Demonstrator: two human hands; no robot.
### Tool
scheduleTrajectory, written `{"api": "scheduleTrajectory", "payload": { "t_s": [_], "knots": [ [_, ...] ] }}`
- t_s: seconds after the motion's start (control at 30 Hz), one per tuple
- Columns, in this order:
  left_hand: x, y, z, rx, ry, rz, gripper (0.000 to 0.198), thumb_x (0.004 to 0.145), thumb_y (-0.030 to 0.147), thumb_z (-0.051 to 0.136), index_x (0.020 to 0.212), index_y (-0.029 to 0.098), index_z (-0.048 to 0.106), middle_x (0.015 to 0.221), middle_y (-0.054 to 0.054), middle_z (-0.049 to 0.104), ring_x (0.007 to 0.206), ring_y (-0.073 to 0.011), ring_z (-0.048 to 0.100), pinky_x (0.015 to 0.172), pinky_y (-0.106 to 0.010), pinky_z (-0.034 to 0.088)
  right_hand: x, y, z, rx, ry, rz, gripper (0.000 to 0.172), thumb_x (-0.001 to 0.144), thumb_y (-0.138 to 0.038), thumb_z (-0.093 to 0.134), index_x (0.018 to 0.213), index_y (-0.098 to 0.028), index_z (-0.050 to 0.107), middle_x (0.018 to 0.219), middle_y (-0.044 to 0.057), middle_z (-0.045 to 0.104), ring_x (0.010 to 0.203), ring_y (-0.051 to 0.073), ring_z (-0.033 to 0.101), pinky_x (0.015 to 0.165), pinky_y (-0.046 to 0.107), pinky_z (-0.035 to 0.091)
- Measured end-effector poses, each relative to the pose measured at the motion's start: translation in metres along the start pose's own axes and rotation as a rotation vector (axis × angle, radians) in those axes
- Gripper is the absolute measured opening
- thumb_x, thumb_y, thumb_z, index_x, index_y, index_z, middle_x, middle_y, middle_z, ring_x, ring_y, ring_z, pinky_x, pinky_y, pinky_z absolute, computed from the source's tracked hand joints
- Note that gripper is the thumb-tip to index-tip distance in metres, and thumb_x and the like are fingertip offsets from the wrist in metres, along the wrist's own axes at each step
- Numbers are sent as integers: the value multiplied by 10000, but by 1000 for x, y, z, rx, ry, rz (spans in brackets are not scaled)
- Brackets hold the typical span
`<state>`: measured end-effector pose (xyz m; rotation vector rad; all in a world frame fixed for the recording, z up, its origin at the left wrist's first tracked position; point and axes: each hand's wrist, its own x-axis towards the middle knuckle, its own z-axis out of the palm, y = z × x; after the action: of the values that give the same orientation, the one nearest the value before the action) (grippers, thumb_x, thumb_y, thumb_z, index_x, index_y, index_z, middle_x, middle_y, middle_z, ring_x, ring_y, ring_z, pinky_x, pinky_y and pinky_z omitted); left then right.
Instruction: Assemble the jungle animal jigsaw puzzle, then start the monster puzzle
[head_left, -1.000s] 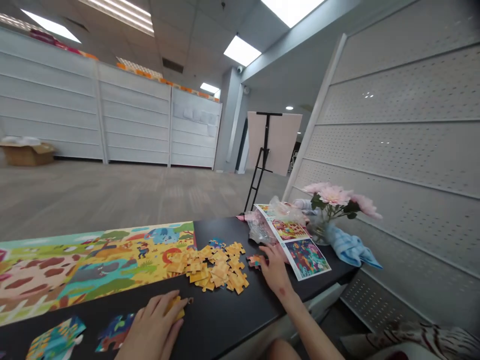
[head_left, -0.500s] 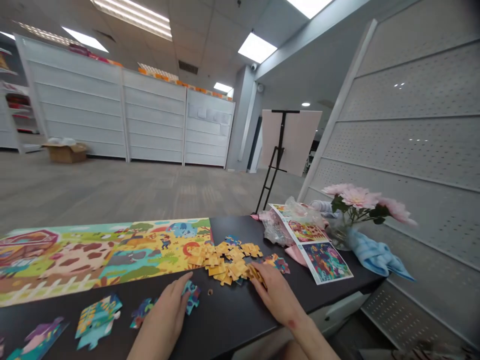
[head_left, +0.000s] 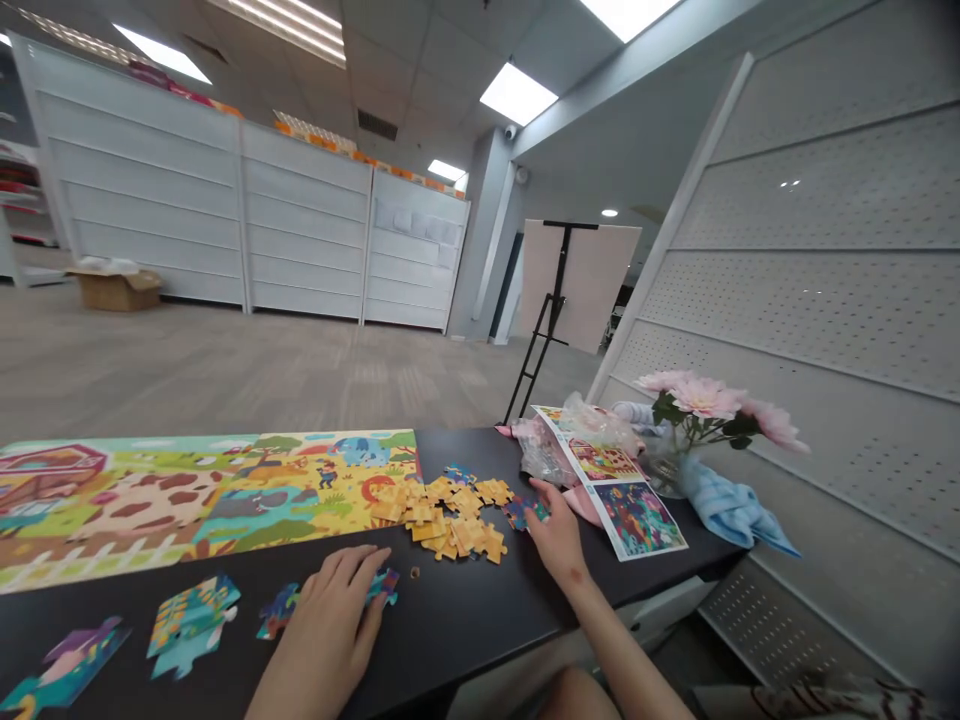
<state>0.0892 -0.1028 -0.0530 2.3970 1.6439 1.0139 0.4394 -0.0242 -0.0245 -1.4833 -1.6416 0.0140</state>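
My left hand (head_left: pixel 330 615) lies on the dark table with its fingers stretched out, partly over a blue puzzle piece (head_left: pixel 388 584). A second colourful piece (head_left: pixel 277 610) shows at the other side of this hand. To the right, my right hand (head_left: pixel 556 545) has thumb and fingers closed about a blue-green puzzle piece (head_left: pixel 540 510), beside other purple-blue pieces (head_left: pixel 517 513). Between the hands lies a heap of yellow-backed puzzle pieces (head_left: pixel 457 520), mostly face down. Joined pieces with a teal and yellow picture (head_left: pixel 193 625) and a purple and teal cluster (head_left: pixel 75 665) lie at the left.
A long assembled animal puzzle (head_left: pixel 225 495) covers the back left of the table (head_left: pixel 465 620). At the right are a printed picture sheet (head_left: pixel 641 520), crumpled clear plastic (head_left: pixel 547 450), pink flowers (head_left: pixel 705 397) in a vase and a blue cloth (head_left: pixel 739 510). An easel (head_left: pixel 555 300) stands behind.
My right hand has moved right, from the yellow heap to the colourful pieces beside it. The left hand has flattened over the blue piece. The view has shifted slightly.
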Motion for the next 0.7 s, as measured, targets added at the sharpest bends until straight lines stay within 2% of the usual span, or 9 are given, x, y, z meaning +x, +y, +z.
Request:
{"api": "scheduleTrajectory", "payload": {
  "t_s": [0.07,0.13,0.23,0.3,0.33,0.43,0.53,0.6,0.7],
  "knots": [
    [0,0,0,6,-11,5,374,968,285,482,1311,274,630,1279,-95,660,1193,-298,599,911,-426,526,-5,-10,0,-21,6,-48,363,886,-247,518,1205,-163,669,1316,181,656,1307,334,564,1133,608,383],
    [0,0,0,12,-18,3,371,961,282,486,1298,275,642,1280,-96,659,1195,-302,598,912,-430,524,-15,-25,1,-20,-86,-137,370,882,-260,581,1234,-214,685,1419,142,600,1391,318,487,1191,580,319],
    [0,2,-1,13,-31,-16,364,963,287,476,1280,268,655,1284,-101,655,1199,-308,592,924,-450,516,-31,-49,4,-14,-393,-270,519,862,-296,683,1376,-259,615,1532,119,511,1405,296,486,1176,500,388],
    [0,3,-3,13,-49,-27,368,964,285,465,1278,264,656,1292,-107,649,1208,-310,583,935,-463,508,-36,-57,6,-21,-519,-297,478,901,-296,659,1376,-251,621,1492,125,559,1368,290,533,1153,492,423],
    [0,4,-3,14,-56,-33,369,963,282,462,1276,265,656,1294,-109,647,1209,-310,581,941,-469,505,-38,-59,6,-21,-529,-293,410,931,-289,624,1337,-247,653,1443,118,608,1339,282,563,1144,487,437],
    [0,5,-5,14,-75,-46,364,961,279,464,1267,276,661,1304,-108,641,1219,-311,578,958,-481,497,-39,-54,6,4,-451,-260,331,1002,-275,500,1268,-227,692,1339,100,690,1252,258,640,1098,439,494],
    [0,6,-6,9,-85,-48,355,961,278,469,1257,280,664,1302,-105,641,1228,-309,575,962,-478,498,-36,-42,7,-5,-271,-138,372,1031,-312,409,1286,-217,662,1186,93,764,1052,245,742,932,375,590],
    [0,6,-6,14,-86,-49,356,961,283,472,1261,284,662,1305,-101,641,1233,-309,572,965,-478,497,-31,-31,7,-40,-166,-50,413,1038,-330,361,1329,-193,620,1111,107,780,943,249,764,834,369,609],
    [-1,5,-6,24,-92,-52,359,964,293,461,1259,282,666,1309,-104,642,1236,-314,571,965,-490,493,-20,-18,7,-102,-73,16,419,1016,-333,385,1316,-158,620,1129,149,756,992,289,732,878,440,583]
  ]
}}
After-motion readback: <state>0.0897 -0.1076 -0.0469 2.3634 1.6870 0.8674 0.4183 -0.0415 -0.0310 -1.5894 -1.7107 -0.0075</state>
